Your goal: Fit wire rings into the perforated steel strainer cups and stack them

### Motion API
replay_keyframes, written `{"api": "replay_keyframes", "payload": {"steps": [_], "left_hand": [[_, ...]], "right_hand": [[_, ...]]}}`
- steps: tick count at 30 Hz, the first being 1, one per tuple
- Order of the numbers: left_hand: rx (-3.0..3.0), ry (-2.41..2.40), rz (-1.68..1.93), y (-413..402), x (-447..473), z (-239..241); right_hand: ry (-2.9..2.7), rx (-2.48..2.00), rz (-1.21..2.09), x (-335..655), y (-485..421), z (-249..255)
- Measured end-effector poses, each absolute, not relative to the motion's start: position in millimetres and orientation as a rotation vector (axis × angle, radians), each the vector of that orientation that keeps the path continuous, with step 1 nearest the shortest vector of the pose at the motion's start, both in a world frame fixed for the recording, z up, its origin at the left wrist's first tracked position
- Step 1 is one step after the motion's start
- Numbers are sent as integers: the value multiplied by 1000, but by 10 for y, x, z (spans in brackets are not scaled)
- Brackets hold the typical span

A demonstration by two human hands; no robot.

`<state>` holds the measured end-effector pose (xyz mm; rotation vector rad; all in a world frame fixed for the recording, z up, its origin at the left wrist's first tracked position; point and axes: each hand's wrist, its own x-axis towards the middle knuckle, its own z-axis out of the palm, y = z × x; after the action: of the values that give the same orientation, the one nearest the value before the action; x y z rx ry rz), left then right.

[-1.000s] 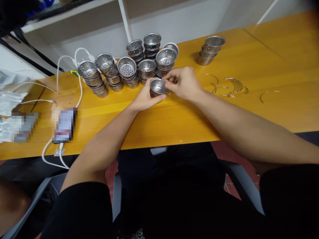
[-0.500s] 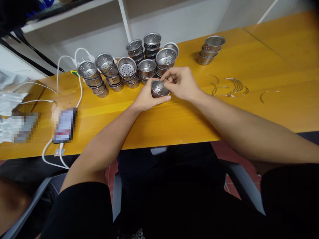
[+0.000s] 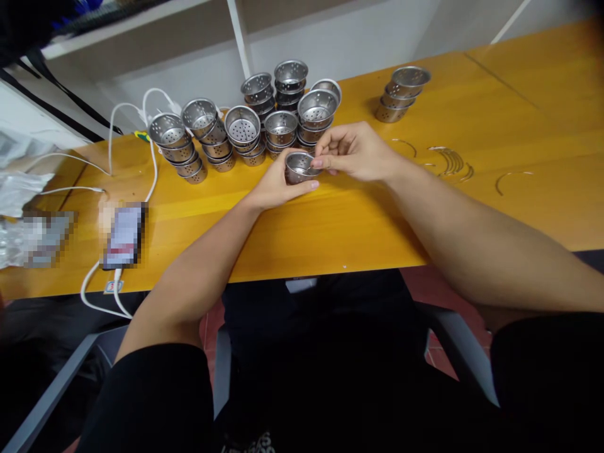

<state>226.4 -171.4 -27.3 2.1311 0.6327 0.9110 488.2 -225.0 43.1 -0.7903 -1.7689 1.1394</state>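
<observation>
My left hand (image 3: 276, 182) is wrapped round a small perforated metal strainer cup (image 3: 297, 178), its flared rim facing up and its thumb along the near side. At the cup's right rim, my right hand (image 3: 346, 154) is closed in a pinch between thumb and forefinger. A thin wire seems to be in that pinch, partly hidden by the fingers and hard to see. Stacks of like strainer cups (image 3: 242, 126) stand just behind my left hand. To the right of my right wrist, several thin curved wires (image 3: 450, 162) lie on the table.
A further stack of strainer cups (image 3: 396, 94) stands at the back right of the wooden table (image 3: 330, 242). At the left lie a phone (image 3: 125, 236) with white cables (image 3: 153, 167) and clear plastic bags (image 3: 21, 195). A white shelf (image 3: 141, 28) runs behind.
My right hand has shifted slightly right, from over the cup's mouth to its right rim. My left hand still holds the cup in nearly the same place.
</observation>
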Motion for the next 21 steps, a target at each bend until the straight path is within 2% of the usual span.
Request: {"api": "replay_keyframes", "payload": {"steps": [21], "left_hand": [[2195,613,911,-1655,2230,-321]], "right_hand": [[-1789,-768,1106,4840,-2214,353]]}}
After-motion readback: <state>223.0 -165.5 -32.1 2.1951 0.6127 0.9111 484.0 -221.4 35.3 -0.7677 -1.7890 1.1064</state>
